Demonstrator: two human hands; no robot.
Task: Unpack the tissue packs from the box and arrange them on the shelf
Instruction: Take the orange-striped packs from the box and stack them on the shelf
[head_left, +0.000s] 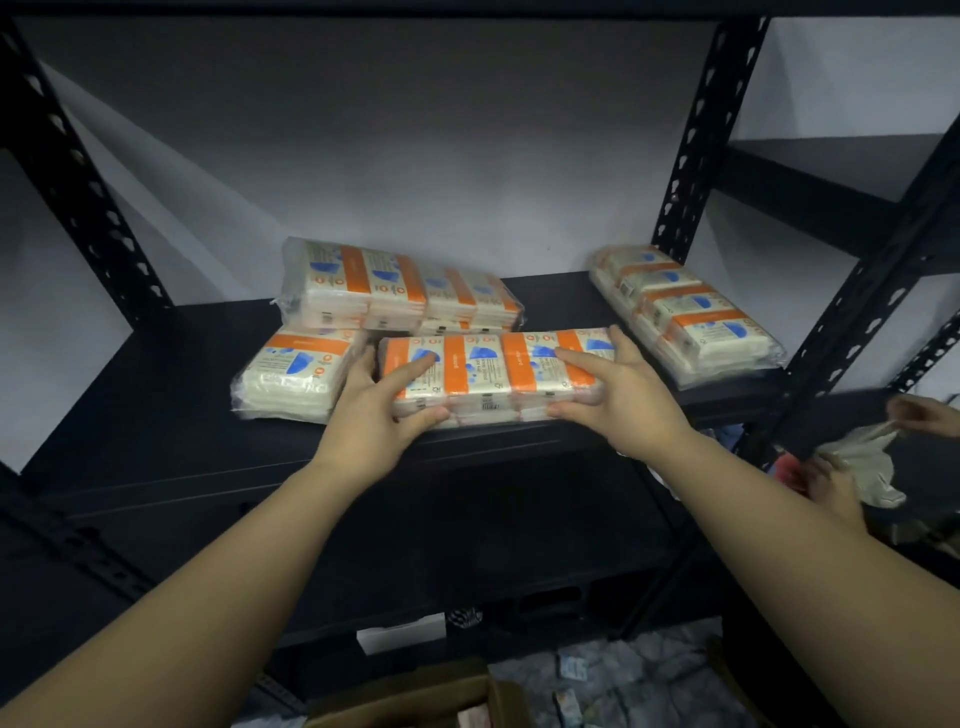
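Both hands grip one tissue pack (493, 371) at the shelf (156, 415) front edge, centre: left hand (374, 410) curls round its left end, right hand (618, 389) round its right end. Other packs: stacked pack (400, 283) behind, one at left (296, 376), one by rt edge (685, 312)
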